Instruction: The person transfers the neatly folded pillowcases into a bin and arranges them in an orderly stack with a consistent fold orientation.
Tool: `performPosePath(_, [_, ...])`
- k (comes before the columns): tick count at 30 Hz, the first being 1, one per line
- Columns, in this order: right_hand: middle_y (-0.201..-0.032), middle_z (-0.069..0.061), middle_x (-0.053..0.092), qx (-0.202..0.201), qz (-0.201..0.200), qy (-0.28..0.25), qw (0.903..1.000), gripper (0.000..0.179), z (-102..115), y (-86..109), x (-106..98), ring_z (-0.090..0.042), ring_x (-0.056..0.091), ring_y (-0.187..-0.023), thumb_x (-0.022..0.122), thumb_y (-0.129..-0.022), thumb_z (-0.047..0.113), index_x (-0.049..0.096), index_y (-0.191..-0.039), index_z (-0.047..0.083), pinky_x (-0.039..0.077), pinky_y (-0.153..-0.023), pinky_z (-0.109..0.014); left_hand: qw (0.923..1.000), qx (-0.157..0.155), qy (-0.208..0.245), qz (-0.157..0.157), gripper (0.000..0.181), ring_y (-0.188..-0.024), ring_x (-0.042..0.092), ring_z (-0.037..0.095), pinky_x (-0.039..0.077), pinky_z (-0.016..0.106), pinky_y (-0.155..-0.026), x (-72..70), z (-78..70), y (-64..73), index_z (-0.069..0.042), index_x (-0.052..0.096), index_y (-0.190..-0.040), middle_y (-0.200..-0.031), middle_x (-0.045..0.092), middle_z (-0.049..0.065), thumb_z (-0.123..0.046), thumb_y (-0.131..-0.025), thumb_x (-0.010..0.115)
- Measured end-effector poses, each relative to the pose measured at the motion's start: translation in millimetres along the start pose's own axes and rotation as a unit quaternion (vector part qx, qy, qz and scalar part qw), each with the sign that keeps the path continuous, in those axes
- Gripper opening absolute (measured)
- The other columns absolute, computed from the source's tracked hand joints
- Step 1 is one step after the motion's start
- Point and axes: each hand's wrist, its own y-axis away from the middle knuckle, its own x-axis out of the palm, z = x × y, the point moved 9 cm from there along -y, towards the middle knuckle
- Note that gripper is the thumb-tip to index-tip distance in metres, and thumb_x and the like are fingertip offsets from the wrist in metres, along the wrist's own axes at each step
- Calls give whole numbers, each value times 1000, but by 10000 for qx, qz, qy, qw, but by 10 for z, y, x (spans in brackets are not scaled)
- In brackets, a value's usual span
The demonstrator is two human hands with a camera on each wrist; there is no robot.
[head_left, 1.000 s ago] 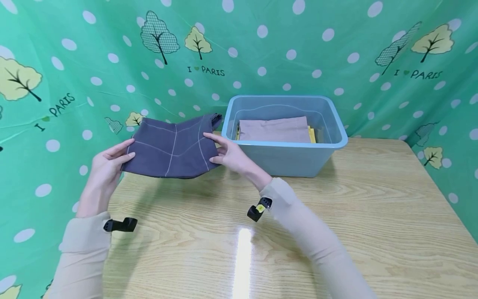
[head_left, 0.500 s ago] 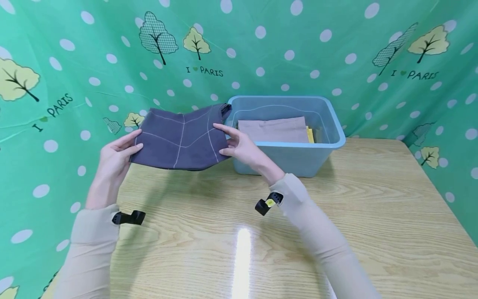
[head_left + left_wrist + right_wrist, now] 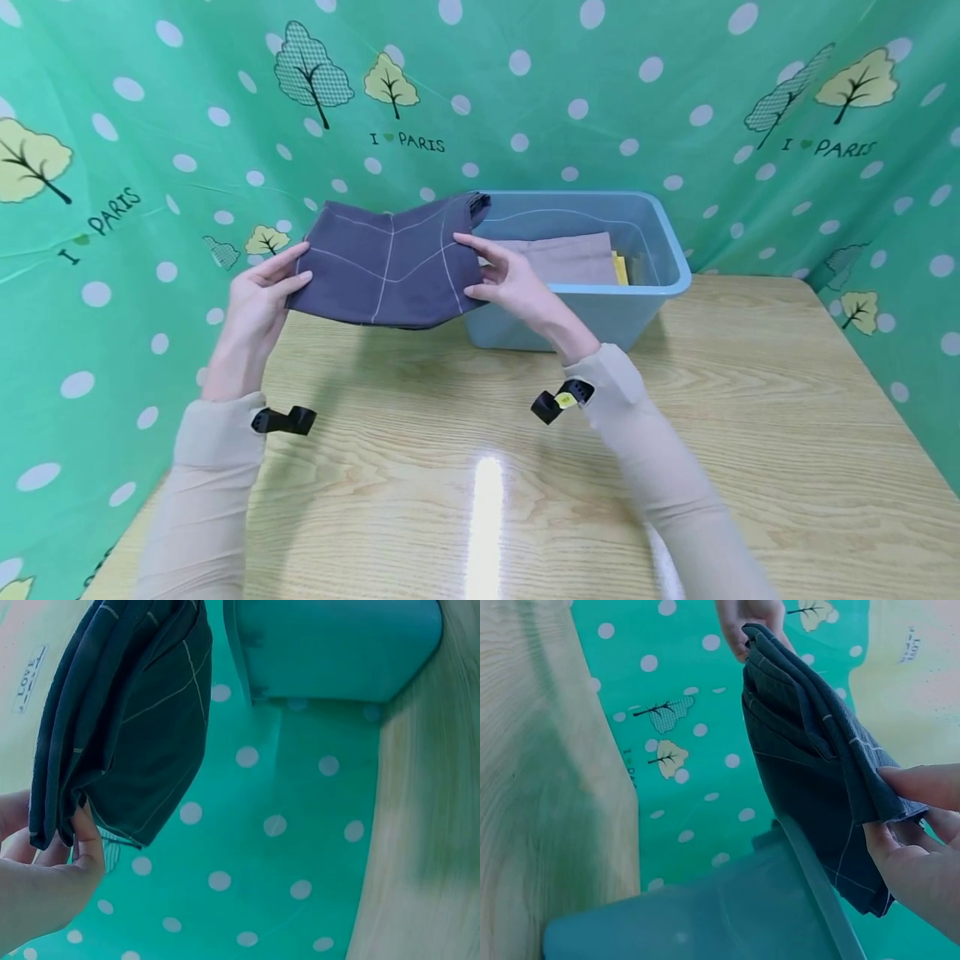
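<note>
A dark grey-blue folded cloth [image 3: 386, 262] with thin white check lines is held up between both hands, above the wooden table. My left hand [image 3: 262, 296] pinches its left end, thumb on the near face. At the right end, my right hand [image 3: 517, 287] grips the cloth between thumb and fingers. Its stacked, folded layers show in the left wrist view, where the cloth [image 3: 142, 712] hangs from the fingertips. The cloth's right end overlaps the left rim of a blue plastic bin [image 3: 600, 312] in the head view. Inside the bin lies a folded pale mauve cloth [image 3: 570, 258], partly hidden by the right hand.
A bit of yellow cloth [image 3: 620, 268] shows beside the mauve one in the bin. The wooden table [image 3: 750, 400] extends in front and to the right. A green dotted curtain [image 3: 525, 100] hangs close behind the bin and along both sides.
Both hands have carried the dark checked cloth to the right and slightly up in the head view, from beside the bin to overlapping its left rim. The bin stays put.
</note>
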Motion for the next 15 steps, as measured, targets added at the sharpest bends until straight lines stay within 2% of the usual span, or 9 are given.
performPosePath(6, [-141, -1, 30, -34, -108, 5, 9999, 65, 59, 73, -149, -26, 47, -111, 52, -80, -15, 33, -137, 11, 45, -84, -28, 10000, 23, -24, 47, 38, -101, 56, 13, 46, 20, -80, 152, 33, -66, -5, 61, -113, -109, 60, 4, 8, -77, 61])
performPosePath(15, [-142, 0, 27, 83, -359, 323, 9988, 63, 91, 191, -401, -23, 41, -120, 53, -82, -10, 34, -137, 15, 44, -86, -28, 9999, -42, -3, 111, 36, -101, 56, 15, 47, 21, -79, 384, 125, -174, -6, 63, -110, -111, 59, 6, 8, -77, 61])
